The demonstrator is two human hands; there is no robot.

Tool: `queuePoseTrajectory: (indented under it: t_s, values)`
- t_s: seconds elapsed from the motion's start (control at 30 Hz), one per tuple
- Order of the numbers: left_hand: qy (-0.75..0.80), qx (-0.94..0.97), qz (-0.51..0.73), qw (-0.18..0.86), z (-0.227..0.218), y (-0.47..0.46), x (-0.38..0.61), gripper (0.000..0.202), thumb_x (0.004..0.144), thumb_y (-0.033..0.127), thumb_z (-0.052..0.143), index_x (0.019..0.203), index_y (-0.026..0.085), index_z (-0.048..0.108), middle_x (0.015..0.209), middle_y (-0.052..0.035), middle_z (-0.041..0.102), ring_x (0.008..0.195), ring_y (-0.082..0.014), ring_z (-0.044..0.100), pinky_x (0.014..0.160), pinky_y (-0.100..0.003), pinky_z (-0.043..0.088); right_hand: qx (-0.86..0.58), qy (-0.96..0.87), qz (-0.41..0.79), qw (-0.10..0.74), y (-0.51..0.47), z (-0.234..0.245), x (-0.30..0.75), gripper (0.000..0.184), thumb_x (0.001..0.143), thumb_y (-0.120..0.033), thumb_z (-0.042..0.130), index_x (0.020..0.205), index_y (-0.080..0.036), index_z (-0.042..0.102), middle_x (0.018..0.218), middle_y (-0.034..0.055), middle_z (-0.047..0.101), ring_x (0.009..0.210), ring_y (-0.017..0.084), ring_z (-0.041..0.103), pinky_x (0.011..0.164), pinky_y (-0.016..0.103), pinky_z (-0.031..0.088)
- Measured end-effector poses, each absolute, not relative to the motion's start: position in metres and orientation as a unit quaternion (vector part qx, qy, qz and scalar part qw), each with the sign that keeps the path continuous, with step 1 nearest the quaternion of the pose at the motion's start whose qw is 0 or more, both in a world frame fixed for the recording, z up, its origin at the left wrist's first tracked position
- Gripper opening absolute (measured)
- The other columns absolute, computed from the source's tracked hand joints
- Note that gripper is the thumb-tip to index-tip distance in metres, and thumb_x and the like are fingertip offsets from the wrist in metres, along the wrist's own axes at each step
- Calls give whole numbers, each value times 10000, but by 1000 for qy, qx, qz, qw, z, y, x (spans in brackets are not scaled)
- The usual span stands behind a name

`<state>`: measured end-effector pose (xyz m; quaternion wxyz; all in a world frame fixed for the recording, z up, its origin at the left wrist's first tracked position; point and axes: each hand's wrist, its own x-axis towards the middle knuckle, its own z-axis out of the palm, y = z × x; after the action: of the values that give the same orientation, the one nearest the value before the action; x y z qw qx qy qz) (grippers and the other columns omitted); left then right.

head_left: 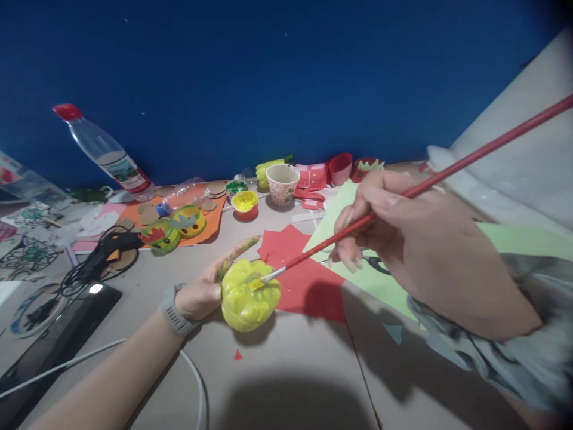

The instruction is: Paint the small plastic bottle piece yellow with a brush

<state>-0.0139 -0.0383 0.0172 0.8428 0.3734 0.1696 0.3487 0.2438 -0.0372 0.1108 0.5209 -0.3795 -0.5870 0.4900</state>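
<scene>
My left hand (pixel 210 286), with yellow and green paint smears on a finger, grips a plastic bottle bottom (pixel 246 307) coated in glossy yellow paint. Its lobed base faces up toward me. Between the thumb and fingers of my right hand (pixel 380 227) is a paintbrush (pixel 331 239) with a long red handle. The yellow-loaded bristles touch the middle of the lobed base. Behind my hands stand a small tub of yellow paint (pixel 245 203) and a tub of green paint (pixel 236 189), beside a patterned paper cup (pixel 283 186).
Red paper (pixel 308 286) and light green paper (pixel 394 292) lie under and beside my hands, with scissors (pixel 378 264) partly hidden. At left are painted bottle-bottom faces (pixel 188 222), a tall bottle (pixel 111 158), black cables (pixel 98 257) and a black device (pixel 67 334). A blue wall (pixel 286 89) rises behind.
</scene>
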Motion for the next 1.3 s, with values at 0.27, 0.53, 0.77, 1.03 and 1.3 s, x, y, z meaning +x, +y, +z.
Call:
queuePoseTrajectory:
  t_s: [0.27, 0.53, 0.77, 1.03, 1.3]
  values:
    - [145, 350, 329, 865, 21, -39, -12, 735, 683, 266, 785, 1343, 227, 462, 1106, -89, 699, 1019, -247, 667, 892, -359, 521, -355, -585, 518, 514, -36, 111, 246, 263, 918, -195, 429, 690, -197, 559, 619, -50, 573, 437, 75, 603, 425, 189, 489]
    - [153, 347, 288, 879, 15, -38, -20, 847, 641, 302, 811, 1383, 187, 419, 1062, -112, 712, 980, -244, 678, 842, -317, 530, -301, -586, 570, 492, -38, 111, 245, 260, 921, -218, 449, 713, -191, 603, 623, -35, 596, 451, 88, 615, 389, 192, 483]
    - [159, 363, 249, 884, 12, -37, -20, 883, 606, 334, 825, 1382, 207, 424, 1040, -99, 713, 952, -255, 682, 815, -320, 532, -283, -611, 553, 491, -40, 111, 247, 252, 925, -218, 444, 717, -195, 585, 622, -34, 615, 460, 90, 620, 452, 220, 525]
    - [156, 332, 246, 897, 15, -38, -19, 848, 587, 268, 834, 1344, 172, 465, 974, -87, 723, 955, -248, 680, 848, -320, 514, -351, -629, 468, 512, -58, 122, 242, 276, 936, -238, 432, 687, -219, 550, 572, -38, 618, 378, 91, 569, 386, 235, 499]
    - [146, 339, 236, 899, 17, -38, -17, 812, 614, 276, 826, 1341, 197, 474, 1012, -86, 713, 985, -254, 673, 839, -312, 521, -370, -639, 445, 506, -59, 118, 241, 283, 943, -281, 439, 689, -234, 555, 534, -57, 605, 372, 86, 564, 438, 247, 535]
